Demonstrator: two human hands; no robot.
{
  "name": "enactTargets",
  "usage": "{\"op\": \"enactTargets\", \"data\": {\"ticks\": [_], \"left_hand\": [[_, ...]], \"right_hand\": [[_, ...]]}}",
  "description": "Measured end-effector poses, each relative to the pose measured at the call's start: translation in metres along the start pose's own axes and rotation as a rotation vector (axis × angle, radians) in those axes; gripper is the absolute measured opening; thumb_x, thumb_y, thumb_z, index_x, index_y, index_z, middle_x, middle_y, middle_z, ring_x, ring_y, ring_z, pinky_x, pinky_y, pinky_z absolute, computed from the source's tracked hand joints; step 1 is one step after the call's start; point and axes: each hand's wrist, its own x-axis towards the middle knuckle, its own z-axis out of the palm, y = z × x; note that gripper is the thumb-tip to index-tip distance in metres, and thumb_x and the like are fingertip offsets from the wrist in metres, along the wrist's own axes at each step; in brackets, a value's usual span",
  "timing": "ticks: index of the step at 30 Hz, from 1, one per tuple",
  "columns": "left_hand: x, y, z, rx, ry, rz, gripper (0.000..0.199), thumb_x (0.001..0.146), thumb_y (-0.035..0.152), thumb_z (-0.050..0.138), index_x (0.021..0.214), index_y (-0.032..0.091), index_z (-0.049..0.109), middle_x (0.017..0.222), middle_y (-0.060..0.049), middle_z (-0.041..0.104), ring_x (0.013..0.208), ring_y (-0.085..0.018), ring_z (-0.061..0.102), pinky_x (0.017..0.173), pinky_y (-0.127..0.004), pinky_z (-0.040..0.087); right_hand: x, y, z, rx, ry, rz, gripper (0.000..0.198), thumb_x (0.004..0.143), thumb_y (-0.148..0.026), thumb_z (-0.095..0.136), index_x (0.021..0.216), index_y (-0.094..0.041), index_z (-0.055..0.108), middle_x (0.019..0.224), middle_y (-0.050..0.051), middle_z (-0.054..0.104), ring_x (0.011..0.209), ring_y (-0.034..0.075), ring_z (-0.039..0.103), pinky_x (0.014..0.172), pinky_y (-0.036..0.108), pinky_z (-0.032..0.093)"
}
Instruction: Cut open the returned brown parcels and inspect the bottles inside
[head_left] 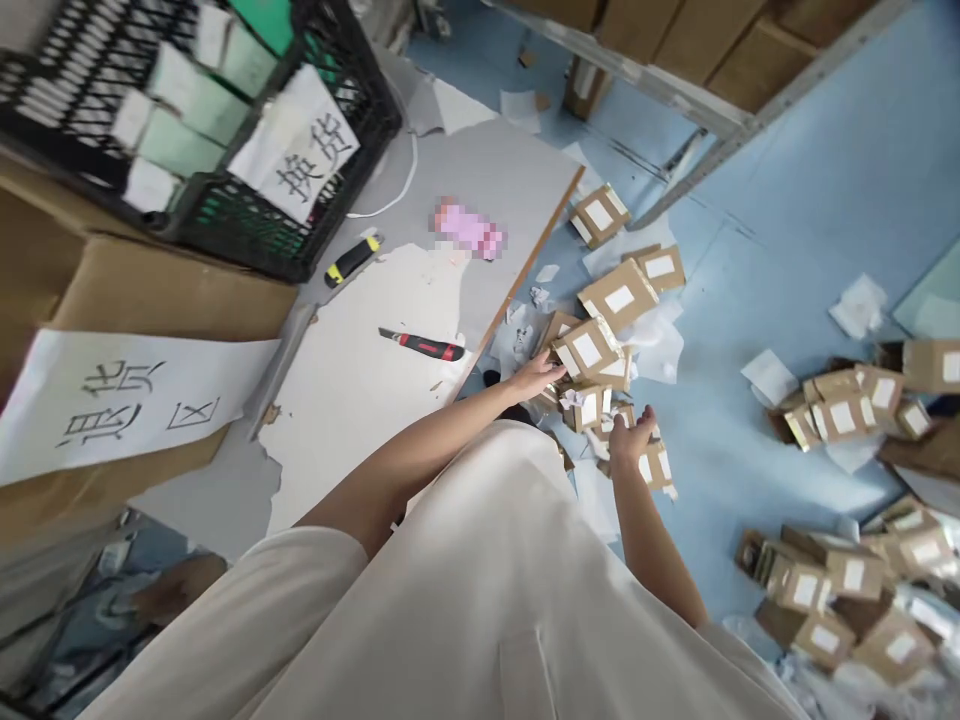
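Two bare hands reach down past the table (517,155) to a pile (619,295) of cardboard boxes on the floor (712,330); the left hand (538,376) is nearest to one box (592,342) with a white label (586,350) on its face. That box lies tilted on the others, just beyond the left fingertips, its lower corner right by them; whether they touch it cannot be told. The left hand is loosely open, fingers stretched out, with nothing visible in its grasp. The right hand (634,440) is open too, fingers spread and apparently holding nothing; the box lies above it in the view and toward the left hand, a little apart, while a smaller carton (655,466) sits just beside the right wrist. The box should handle as light to moderate, though its contents are hidden; the cardboard looks stiff, fairly grippy along the walls and perhaps slicker on the label. Its corners could crush under a hard pinch. The best hold would probably be a palm on each of two opposite sides, clear of the label, since its neighbours could slide with it and loose paper (664,345) lies around.
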Motion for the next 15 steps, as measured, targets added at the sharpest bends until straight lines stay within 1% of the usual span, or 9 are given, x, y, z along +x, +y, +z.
{"op": "enactTargets", "data": {"ticks": [1, 3, 5, 7, 9, 11, 12, 13, 15], "left_hand": [[-0.006, 0.001, -0.020, -0.017, 0.036, -0.007, 0.054, 0.080, 0.041, 0.066, 0.125, 0.011, 0.057, 0.115, -0.018, 0.068, 0.101, -0.026, 0.068, 0.087, -0.036, 0.052], [-0.021, 0.001, -0.062, -0.051, 0.150, -0.022, 0.053, 0.083, 0.039, 0.062, 0.127, 0.011, 0.054, 0.114, -0.017, 0.069, 0.100, -0.024, 0.068, 0.091, -0.037, 0.051], [-0.045, -0.004, -0.106, -0.085, 0.362, -0.018, 0.050, 0.083, 0.037, 0.061, 0.126, 0.012, 0.054, 0.112, -0.014, 0.069, 0.100, -0.022, 0.067, 0.094, -0.038, 0.049], [-0.080, -0.013, -0.145, -0.116, 0.593, 0.004, 0.046, 0.082, 0.035, 0.062, 0.123, 0.013, 0.055, 0.111, -0.013, 0.068, 0.099, -0.021, 0.065, 0.095, -0.039, 0.048], [-0.126, -0.028, -0.175, -0.136, 0.803, 0.037, 0.045, 0.081, 0.035, 0.063, 0.121, 0.014, 0.056, 0.112, -0.012, 0.067, 0.101, -0.020, 0.064, 0.096, -0.039, 0.048], [-0.179, -0.049, -0.190, -0.161, 1.000, 0.053, 0.045, 0.081, 0.036, 0.063, 0.121, 0.016, 0.056, 0.115, -0.012, 0.065, 0.104, -0.020, 0.063, 0.096, -0.038, 0.048], [-0.205, -0.062, -0.190, -0.186, 1.097, 0.048, 0.046, 0.081, 0.036, 0.063, 0.122, 0.016, 0.055, 0.117, -0.013, 0.065, 0.105, -0.020, 0.062, 0.096, -0.038, 0.048], [-0.231, -0.074, -0.187, -0.225, 1.193, 0.032, 0.046, 0.082, 0.037, 0.062, 0.123, 0.016, 0.055, 0.118, -0.013, 0.064, 0.106, -0.021, 0.062, 0.096, -0.039, 0.048], [-0.279, -0.101, -0.167, -0.326, 1.361, -0.011, 0.048, 0.082, 0.037, 0.060, 0.124, 0.014, 0.053, 0.119, -0.015, 0.064, 0.106, -0.022, 0.062, 0.095, -0.040, 0.049]], "right_hand": [[0.006, -0.011, 0.010, 0.022, -0.028, -0.003, 0.072, 0.071, -0.041, 0.056, 0.135, -0.017, 0.033, 0.143, 0.021, 0.040, 0.129, 0.031, 0.047, 0.106, 0.051, 0.039], [0.018, -0.041, 0.035, 0.074, -0.244, -0.090, 0.068, 0.071, -0.042, 0.057, 0.132, -0.017, 0.039, 0.135, 0.021, 0.050, 0.113, 0.029, 0.060, 0.095, 0.048, 0.048], [0.030, -0.080, 0.066, 0.081, -0.515, -0.218, 0.056, 0.072, -0.044, 0.058, 0.121, -0.018, 0.049, 0.118, 0.017, 0.062, 0.096, 0.025, 0.067, 0.086, 0.045, 0.053], [0.034, -0.124, 0.101, 0.021, -0.758, -0.384, 0.046, 0.073, -0.046, 0.058, 0.110, -0.019, 0.056, 0.104, 0.013, 0.068, 0.088, 0.024, 0.068, 0.083, 0.044, 0.054], [0.026, -0.170, 0.140, -0.060, -0.923, -0.579, 0.041, 0.074, -0.047, 0.057, 0.105, -0.019, 0.059, 0.100, 0.012, 0.070, 0.085, 0.023, 0.067, 0.083, 0.044, 0.054], [0.003, -0.215, 0.181, -0.124, -1.052, -0.773, 0.041, 0.076, -0.047, 0.057, 0.106, -0.019, 0.060, 0.103, 0.012, 0.070, 0.084, 0.022, 0.067, 0.084, 0.044, 0.053], [-0.015, -0.235, 0.201, -0.147, -1.117, -0.860, 0.041, 0.076, -0.047, 0.056, 0.107, -0.019, 0.060, 0.104, 0.012, 0.069, 0.084, 0.022, 0.067, 0.084, 0.044, 0.053], [-0.037, -0.253, 0.220, -0.168, -1.186, -0.936, 0.042, 0.077, -0.046, 0.056, 0.107, -0.018, 0.060, 0.104, 0.013, 0.069, 0.085, 0.022, 0.067, 0.085, 0.044, 0.053], [-0.092, -0.281, 0.252, -0.232, -1.331, -1.065, 0.042, 0.077, -0.045, 0.056, 0.109, -0.017, 0.060, 0.104, 0.013, 0.070, 0.085, 0.021, 0.066, 0.085, 0.044, 0.052]]}}
